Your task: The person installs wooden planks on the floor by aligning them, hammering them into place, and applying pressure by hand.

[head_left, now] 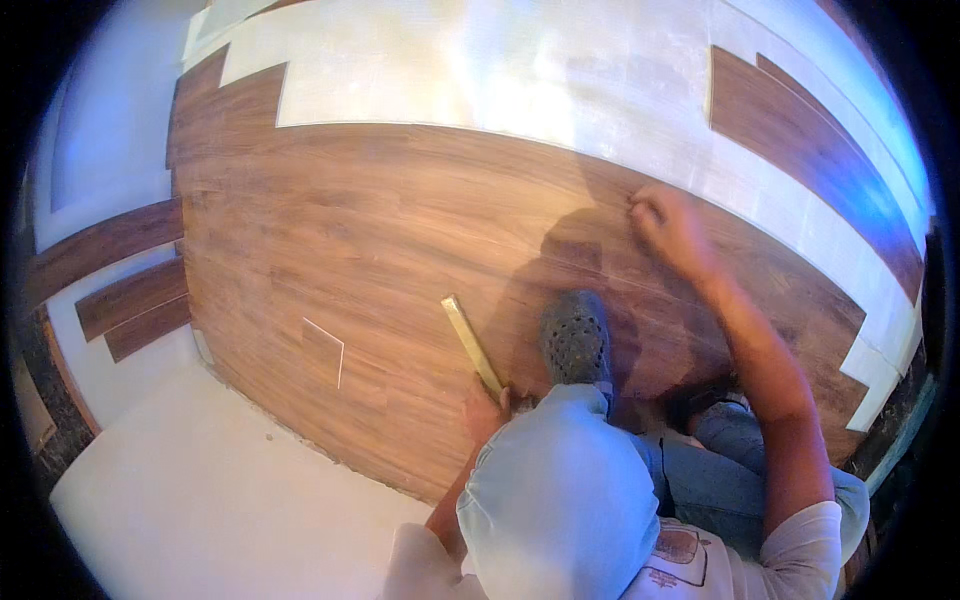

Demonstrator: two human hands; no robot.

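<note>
Wood-grain planks (390, 215) cover the middle of the floor, their far edge stepped against a white underlay (420, 75). The right hand (672, 230) is over the planks near that edge, fingers curled in; whether it pinches anything small, I cannot tell. The left hand (485, 415), partly hidden by the bent knee, grips the lower end of a narrow yellow bar (468, 340) angled over the planks. Good handling here, I judge, means keeping that edge straight and free of grit, and the bar off the plank faces so nothing gets scratched. The body's shadow falls beside the right hand — shifting the light would likely help. One dark perforated shoe (575, 335) stands on the planks between the hands, probably the nearest obstacle. Farther out, a small offcut with white edges (324, 348) lies to the left — easy to trip on — and more planks (790, 125) lie at right on the underlay.
</note>
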